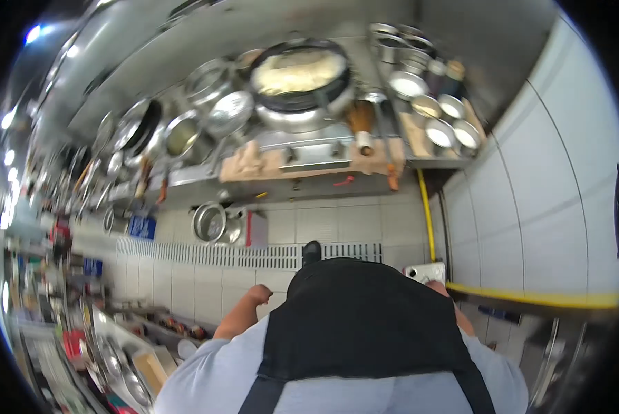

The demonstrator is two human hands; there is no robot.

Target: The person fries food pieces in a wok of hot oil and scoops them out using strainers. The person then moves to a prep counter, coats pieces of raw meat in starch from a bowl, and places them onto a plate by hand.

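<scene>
My left hand [259, 294] hangs beside my dark apron [364, 317], above the tiled floor. Its fingers look loosely curled, and nothing shows in them. On the other side, my right hand [436, 287] is at the edge of a small whitish tray [423, 271] with round shapes on top and appears to grip it. The apron and my arm hide most of that hand's fingers. Ahead on the stove, a large pan [301, 103] contains pale yellow food [299, 72].
A brush [362, 127] and a long-handled tool [390, 152] lie right of the pan. Metal cups [439, 134] crowd the right shelf. Pots [185, 138] line the left counter. A metal pot [209, 222] stands low by the drain grate [268, 257]. A yellow pipe [427, 214] runs along the right.
</scene>
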